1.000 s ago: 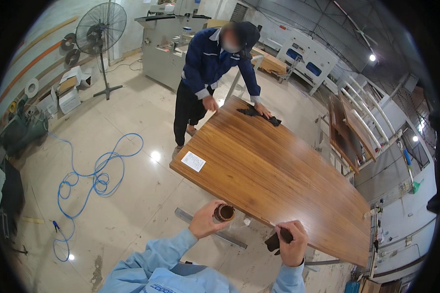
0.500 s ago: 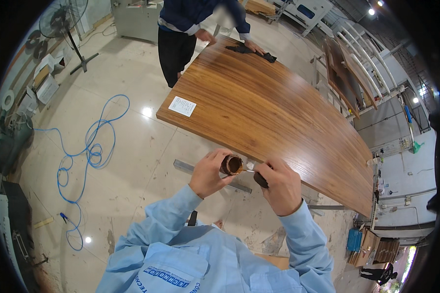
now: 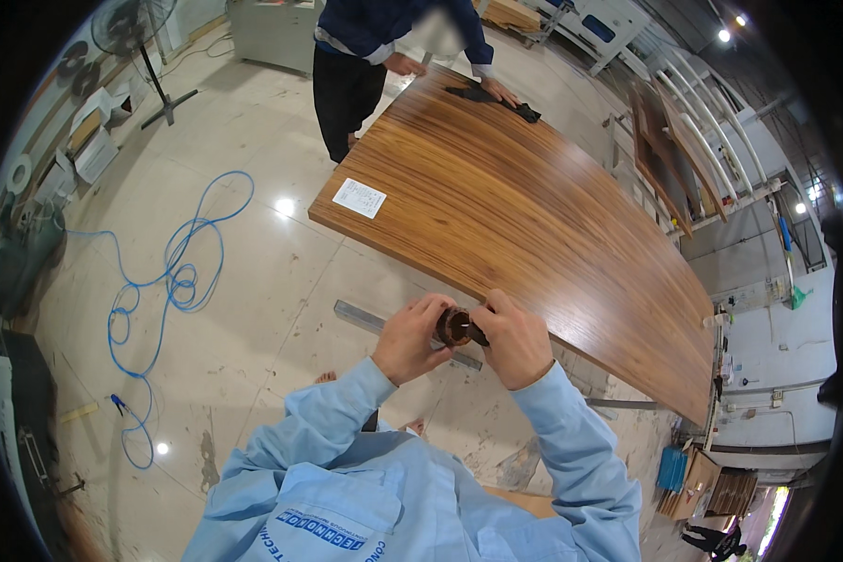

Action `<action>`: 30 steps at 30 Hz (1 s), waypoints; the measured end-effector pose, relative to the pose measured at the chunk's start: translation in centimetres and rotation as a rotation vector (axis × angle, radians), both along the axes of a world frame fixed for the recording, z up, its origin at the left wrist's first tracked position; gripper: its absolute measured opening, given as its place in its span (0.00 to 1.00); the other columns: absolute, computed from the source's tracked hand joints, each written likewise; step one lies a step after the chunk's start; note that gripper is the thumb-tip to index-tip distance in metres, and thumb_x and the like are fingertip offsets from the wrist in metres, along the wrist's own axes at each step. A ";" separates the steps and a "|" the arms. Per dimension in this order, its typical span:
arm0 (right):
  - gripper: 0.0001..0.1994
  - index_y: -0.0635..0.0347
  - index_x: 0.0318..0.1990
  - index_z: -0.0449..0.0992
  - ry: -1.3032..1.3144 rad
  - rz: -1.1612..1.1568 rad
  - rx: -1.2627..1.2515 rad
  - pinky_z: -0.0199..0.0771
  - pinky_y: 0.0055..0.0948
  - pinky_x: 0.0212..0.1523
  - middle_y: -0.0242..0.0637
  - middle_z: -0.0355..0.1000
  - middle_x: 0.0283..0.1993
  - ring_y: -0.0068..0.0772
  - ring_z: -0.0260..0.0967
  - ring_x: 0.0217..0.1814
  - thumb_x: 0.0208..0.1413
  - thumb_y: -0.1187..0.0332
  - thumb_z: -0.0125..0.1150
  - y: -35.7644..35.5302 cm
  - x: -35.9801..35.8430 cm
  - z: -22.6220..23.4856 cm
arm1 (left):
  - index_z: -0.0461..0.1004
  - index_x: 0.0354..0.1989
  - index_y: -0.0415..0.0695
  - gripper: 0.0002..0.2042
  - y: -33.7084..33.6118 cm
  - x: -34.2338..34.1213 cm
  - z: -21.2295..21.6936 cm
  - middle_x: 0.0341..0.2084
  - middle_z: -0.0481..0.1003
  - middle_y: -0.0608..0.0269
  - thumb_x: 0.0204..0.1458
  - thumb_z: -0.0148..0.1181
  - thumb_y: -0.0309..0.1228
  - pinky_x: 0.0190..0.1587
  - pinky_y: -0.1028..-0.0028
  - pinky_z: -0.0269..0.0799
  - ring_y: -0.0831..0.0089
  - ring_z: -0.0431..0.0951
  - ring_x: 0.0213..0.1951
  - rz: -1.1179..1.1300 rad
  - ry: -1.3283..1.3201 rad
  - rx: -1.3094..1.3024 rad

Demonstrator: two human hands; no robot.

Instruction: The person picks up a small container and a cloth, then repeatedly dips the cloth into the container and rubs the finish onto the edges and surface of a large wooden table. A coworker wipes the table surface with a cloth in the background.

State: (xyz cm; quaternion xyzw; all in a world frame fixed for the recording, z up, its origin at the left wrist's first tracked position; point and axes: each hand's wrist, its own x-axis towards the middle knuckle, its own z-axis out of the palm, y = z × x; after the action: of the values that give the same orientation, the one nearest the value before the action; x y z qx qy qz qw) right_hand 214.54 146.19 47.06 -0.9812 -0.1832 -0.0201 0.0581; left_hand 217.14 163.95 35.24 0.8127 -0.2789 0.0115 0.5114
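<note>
My left hand (image 3: pixel 410 339) is closed round a small brown jar (image 3: pixel 450 327), its mouth tipped toward the right. A dark cap with a thin stem (image 3: pixel 478 333) is pinched in my right hand (image 3: pixel 515 342). The cap is close against the jar's mouth, and the stem reaches into it; its tip is hidden. Both hands are at the near edge of a wood-grain door panel (image 3: pixel 496 220), which has a white label (image 3: pixel 360 199) near its left corner. My hands hide part of that edge.
Across the panel, a person (image 3: pixel 348 103) in dark clothes rests a hand on a black cloth (image 3: pixel 496 98). A blue hose (image 3: pixel 167 318) lies coiled on the floor at left, near a standing fan (image 3: pixel 155 75). A metal bar (image 3: pixel 358 317) is below the panel. More panels (image 3: pixel 660 155) lean at right.
My right hand has moved left, bringing the cap up to the jar and its stem further in. The view has shifted slightly. The other person's hand remains on the cloth.
</note>
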 end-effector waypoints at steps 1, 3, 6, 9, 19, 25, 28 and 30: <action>0.12 0.55 0.40 0.81 0.006 0.000 0.002 0.79 0.44 0.40 0.37 0.73 0.43 0.47 0.77 0.46 0.47 0.78 0.72 -0.1 0.0 0.2 | 0.70 0.56 0.47 0.29 0.0 0.0 0.0 0.52 0.76 0.59 0.44 0.77 0.29 0.54 0.59 0.76 0.51 0.77 0.52 -0.001 0.010 -0.003; 0.12 0.55 0.40 0.81 0.011 -0.008 0.034 0.79 0.44 0.40 0.38 0.73 0.42 0.49 0.77 0.45 0.47 0.78 0.72 -0.3 -0.1 0.8 | 0.71 0.56 0.46 0.29 0.1 0.0 -0.2 0.52 0.76 0.58 0.44 0.77 0.29 0.54 0.59 0.76 0.51 0.77 0.53 -0.003 0.009 -0.001; 0.12 0.55 0.40 0.81 0.010 -0.027 0.090 0.78 0.45 0.39 0.39 0.73 0.41 0.51 0.77 0.44 0.47 0.78 0.72 -0.7 -0.3 1.8 | 0.71 0.55 0.46 0.28 0.2 0.1 -0.8 0.52 0.76 0.58 0.45 0.77 0.30 0.55 0.60 0.76 0.52 0.77 0.54 0.010 -0.017 -0.016; 0.12 0.55 0.40 0.81 0.018 -0.045 0.105 0.77 0.45 0.39 0.40 0.74 0.41 0.53 0.77 0.43 0.47 0.78 0.72 -1.2 -0.5 2.3 | 0.73 0.53 0.46 0.26 0.2 0.1 -1.3 0.52 0.76 0.58 0.45 0.77 0.31 0.56 0.59 0.75 0.52 0.77 0.53 0.025 0.010 -0.085; 0.15 0.53 0.41 0.80 -0.035 -0.013 0.205 0.78 0.45 0.40 0.39 0.73 0.41 0.51 0.77 0.44 0.44 0.78 0.71 -2.3 -1.3 0.4 | 0.73 0.55 0.44 0.28 0.2 0.4 -1.8 0.51 0.77 0.55 0.44 0.76 0.31 0.54 0.60 0.77 0.51 0.79 0.53 0.016 0.086 -0.146; 0.09 0.54 0.39 0.82 -0.059 -0.041 0.234 0.77 0.44 0.39 0.40 0.75 0.38 0.52 0.78 0.41 0.50 0.75 0.73 -2.8 -1.3 -0.3 | 0.74 0.55 0.44 0.27 0.1 0.8 -2.4 0.50 0.78 0.55 0.46 0.77 0.32 0.54 0.61 0.77 0.53 0.80 0.52 0.036 0.060 -0.120; 0.09 0.53 0.40 0.83 -0.065 -0.032 0.240 0.77 0.44 0.39 0.40 0.75 0.37 0.52 0.77 0.41 0.51 0.73 0.73 -2.8 -1.2 -0.3 | 0.75 0.55 0.44 0.27 0.1 1.1 -2.5 0.50 0.79 0.55 0.46 0.78 0.32 0.54 0.62 0.78 0.53 0.80 0.51 0.033 0.050 -0.118; 0.10 0.53 0.39 0.83 -0.045 -0.048 0.230 0.77 0.44 0.39 0.39 0.75 0.37 0.52 0.78 0.41 0.49 0.74 0.74 -2.8 -1.2 -0.3 | 0.75 0.55 0.45 0.27 0.1 1.0 -2.5 0.49 0.78 0.55 0.46 0.77 0.32 0.53 0.62 0.78 0.53 0.80 0.51 0.037 0.011 -0.151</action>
State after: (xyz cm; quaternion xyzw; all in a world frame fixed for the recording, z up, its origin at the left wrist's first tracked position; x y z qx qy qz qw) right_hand 213.36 143.44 46.73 -0.9714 -0.1574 -0.0642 0.1654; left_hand 218.13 164.01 32.70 0.7769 -0.2592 0.0374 0.5726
